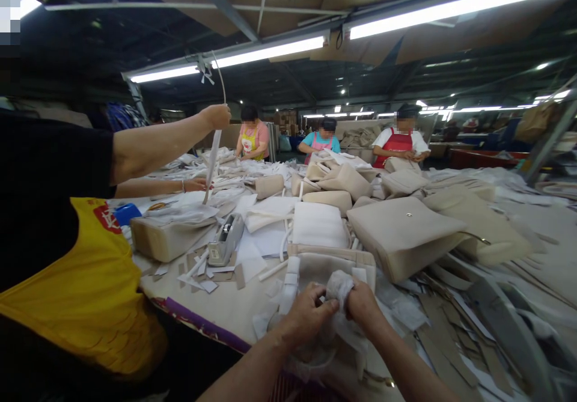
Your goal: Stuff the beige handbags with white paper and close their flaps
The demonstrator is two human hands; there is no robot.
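My left hand point(307, 316) and my right hand point(362, 306) meet at the table's near edge, both pinching a crumpled piece of white tissue paper point(339, 286). Just beyond them lies a beige handbag point(333, 265) with its opening toward me and a white wrapped strap point(291, 282) at its left side. More thin clear wrapping point(311, 354) hangs below my hands.
Beige handbags point(406, 234) are piled across the table with paper scraps point(446, 324) at the right. A tape dispenser point(225, 241) sits left of centre. A co-worker in a yellow apron point(85, 288) at my left lifts a white strap point(213, 155). Other workers stand at the far side.
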